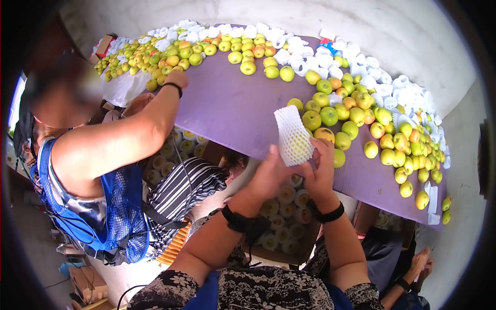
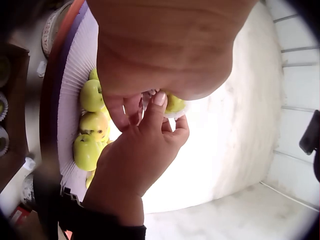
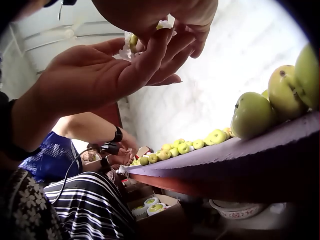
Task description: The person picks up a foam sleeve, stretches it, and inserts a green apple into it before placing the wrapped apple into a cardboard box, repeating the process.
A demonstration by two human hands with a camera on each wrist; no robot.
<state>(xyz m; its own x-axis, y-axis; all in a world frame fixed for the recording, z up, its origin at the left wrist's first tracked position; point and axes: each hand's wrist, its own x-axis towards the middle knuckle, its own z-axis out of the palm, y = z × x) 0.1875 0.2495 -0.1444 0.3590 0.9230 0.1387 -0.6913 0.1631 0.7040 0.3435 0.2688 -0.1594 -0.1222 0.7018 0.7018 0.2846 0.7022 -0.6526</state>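
Observation:
A white foam fruit net (image 1: pixel 293 135) stands up between both hands, with a yellow-green apple (image 2: pixel 174 104) inside its lower part. My left hand (image 1: pixel 269 174) grips the netted apple from the left, its thumb along the side. From the right, my right hand (image 1: pixel 321 168) pinches the net's lower edge with curled fingers. In the left wrist view the right hand's thumb and fingers (image 2: pixel 159 99) are right at the apple. The right wrist view shows the left hand (image 3: pixel 95 70) palm up under the apple, which the fingers partly hide.
Loose apples (image 1: pixel 356 113) and white foam nets (image 1: pixel 400 93) cover the purple table's (image 1: pixel 232 108) back and right. Below, a box (image 1: pixel 281 227) holds netted apples. Another person (image 1: pixel 113 139) reaches over the table at left; a further person's hands (image 1: pixel 421 266) show at lower right.

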